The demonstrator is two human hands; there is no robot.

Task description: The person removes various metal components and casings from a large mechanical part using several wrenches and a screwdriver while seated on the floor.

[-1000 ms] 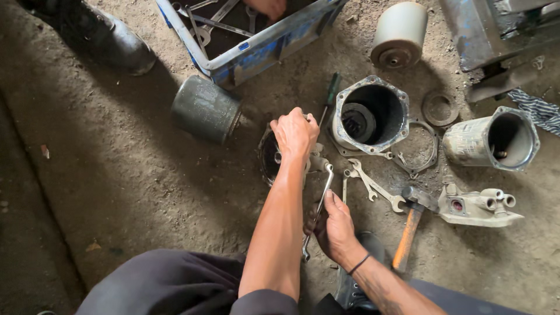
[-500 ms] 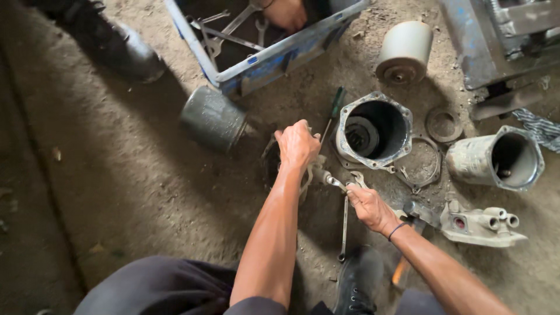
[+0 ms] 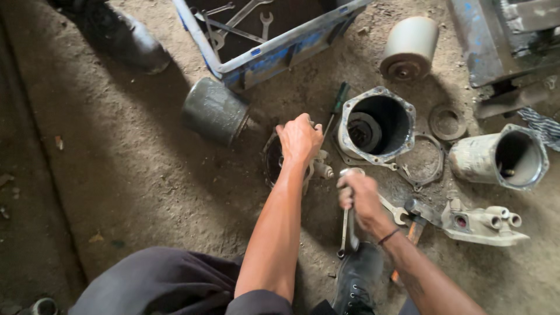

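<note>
My left hand (image 3: 300,138) is closed on a round metal part (image 3: 273,160) that lies on the dirt floor, pressing it from above. My right hand (image 3: 360,195) grips the head end of a long wrench (image 3: 345,233), whose shaft points down toward my black boot (image 3: 357,280). The wrench head sits close to the small fitting (image 3: 321,169) beside the round part. Whether the head is on the fitting is hidden by my fingers.
An open metal housing (image 3: 376,123) stands right of my hands, with a screwdriver (image 3: 336,105) beside it. A dark cylinder (image 3: 214,111), a blue crate of wrenches (image 3: 262,46), a grey cylinder (image 3: 410,49), a hollow casing (image 3: 501,158), a valve body (image 3: 484,221), a hammer (image 3: 415,224), rings and a second wrench (image 3: 392,209) lie around.
My right hand lifted the wrench from lying low near my boot and brought its head up toward the part under my left hand. The view shifted slightly.
</note>
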